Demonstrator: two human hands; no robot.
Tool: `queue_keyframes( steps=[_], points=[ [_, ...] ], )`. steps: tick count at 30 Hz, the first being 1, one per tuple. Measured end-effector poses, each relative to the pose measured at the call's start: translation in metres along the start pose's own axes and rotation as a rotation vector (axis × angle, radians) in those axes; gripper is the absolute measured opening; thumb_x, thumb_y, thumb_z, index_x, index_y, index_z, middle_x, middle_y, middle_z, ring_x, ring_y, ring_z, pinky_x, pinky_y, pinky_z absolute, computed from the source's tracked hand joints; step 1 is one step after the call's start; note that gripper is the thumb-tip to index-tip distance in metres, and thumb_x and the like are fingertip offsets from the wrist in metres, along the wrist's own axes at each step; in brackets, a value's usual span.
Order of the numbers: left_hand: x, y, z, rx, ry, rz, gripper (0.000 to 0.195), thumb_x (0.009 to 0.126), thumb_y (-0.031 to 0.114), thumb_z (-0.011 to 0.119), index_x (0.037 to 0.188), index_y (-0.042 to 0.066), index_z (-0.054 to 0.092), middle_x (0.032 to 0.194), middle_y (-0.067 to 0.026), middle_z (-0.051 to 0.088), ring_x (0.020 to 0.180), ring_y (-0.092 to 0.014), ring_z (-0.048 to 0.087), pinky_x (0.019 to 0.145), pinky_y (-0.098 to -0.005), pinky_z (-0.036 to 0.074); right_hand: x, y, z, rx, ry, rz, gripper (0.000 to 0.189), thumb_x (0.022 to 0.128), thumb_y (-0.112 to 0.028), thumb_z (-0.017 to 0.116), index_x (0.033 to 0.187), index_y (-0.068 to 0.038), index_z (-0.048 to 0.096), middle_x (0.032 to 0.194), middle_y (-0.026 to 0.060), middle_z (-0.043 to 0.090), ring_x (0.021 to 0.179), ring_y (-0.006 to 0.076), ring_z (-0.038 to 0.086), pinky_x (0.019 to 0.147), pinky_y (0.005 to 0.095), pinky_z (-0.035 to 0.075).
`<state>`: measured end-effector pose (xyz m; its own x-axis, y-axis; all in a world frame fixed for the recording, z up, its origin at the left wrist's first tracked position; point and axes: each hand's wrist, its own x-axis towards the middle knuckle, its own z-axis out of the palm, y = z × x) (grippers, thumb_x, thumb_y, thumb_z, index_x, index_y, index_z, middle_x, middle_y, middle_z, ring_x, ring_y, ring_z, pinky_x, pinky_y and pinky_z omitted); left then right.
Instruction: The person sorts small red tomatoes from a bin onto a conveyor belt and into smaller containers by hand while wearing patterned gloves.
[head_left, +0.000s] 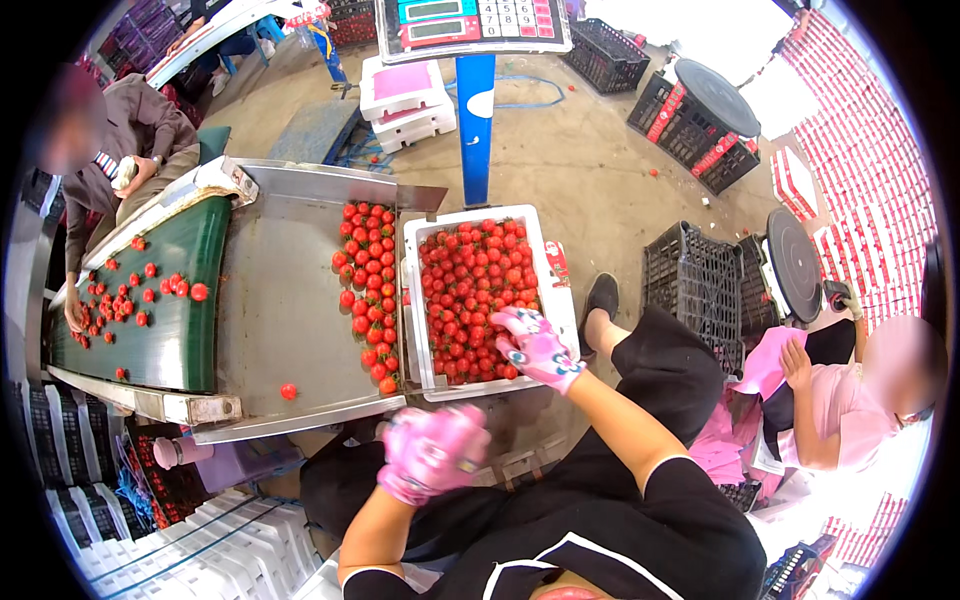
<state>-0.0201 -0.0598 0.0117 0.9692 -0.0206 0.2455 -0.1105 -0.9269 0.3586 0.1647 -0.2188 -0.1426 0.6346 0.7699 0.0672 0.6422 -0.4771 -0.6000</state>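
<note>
My right hand (538, 349), in a pink patterned glove, rests its fingertips on the cherry tomatoes (480, 277) near the lower right of a white foam box (536, 225). My left hand (433, 452), in a matching glove and blurred, is above my lap, just below the metal tray's corner; its fingers and palm cannot be made out. More cherry tomatoes (367, 277) lie in a band along the right edge of the metal tray (289, 300). One tomato (289, 391) sits alone near the tray's lower edge.
Left of the tray, a green conveyor belt (206, 330) carries scattered tomatoes, with a co-worker's hand at them. A blue scale post (475, 135) stands behind the box. Black crates (686, 277) and a seated co-worker in pink are on the right. White foam boxes (217, 547) stand lower left.
</note>
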Motion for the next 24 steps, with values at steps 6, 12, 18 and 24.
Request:
queue_keyframes(
  steps=[6,12,18,24],
  points=[
    [-0.018,0.019,0.071,-0.338,-0.136,0.307,0.038,0.071,0.01,0.068,0.108,0.005,0.061,0.076,-0.0064,0.059,0.066,-0.024,0.063,0.057,-0.0395,0.051,0.046,-0.007,0.017,-0.311,-0.099,-0.043,0.046,0.088,-0.021,0.063,0.133,-0.012,0.056,0.132,0.0167,0.056,0.118,0.0354,0.053,0.096,0.0483,0.044],
    [-0.015,0.003,0.069,-0.403,-0.348,0.154,0.042,0.068,0.01,0.068,0.109,0.005,0.057,0.082,-0.0086,0.062,0.074,-0.03,0.065,0.062,-0.042,0.053,0.045,0.036,0.033,-0.238,0.101,-0.225,0.034,0.087,-0.02,0.065,0.118,-0.007,0.061,0.115,0.0162,0.06,0.103,0.0361,0.059,0.088,0.0473,0.047],
    [-0.015,0.008,0.069,-0.433,-0.396,0.087,0.034,0.068,0.01,0.066,0.1,0.008,0.056,0.084,-0.009,0.063,0.078,-0.032,0.066,0.064,-0.0438,0.054,0.059,0.037,0.034,-0.234,-0.004,-0.097,0.029,0.09,-0.019,0.066,0.115,-0.006,0.059,0.109,0.0177,0.062,0.098,0.0369,0.062,0.083,0.042,0.05],
    [-0.016,0.006,0.078,-0.42,-0.386,0.089,0.026,0.075,0.012,0.065,0.099,0.007,0.057,0.086,-0.011,0.063,0.078,-0.033,0.066,0.064,-0.0447,0.054,0.062,0.004,0.013,0.364,0.196,0.194,0.028,0.094,-0.016,0.066,0.119,-0.008,0.057,0.107,0.0126,0.064,0.09,0.0253,0.065,0.074,0.0354,0.053]
  ],
)
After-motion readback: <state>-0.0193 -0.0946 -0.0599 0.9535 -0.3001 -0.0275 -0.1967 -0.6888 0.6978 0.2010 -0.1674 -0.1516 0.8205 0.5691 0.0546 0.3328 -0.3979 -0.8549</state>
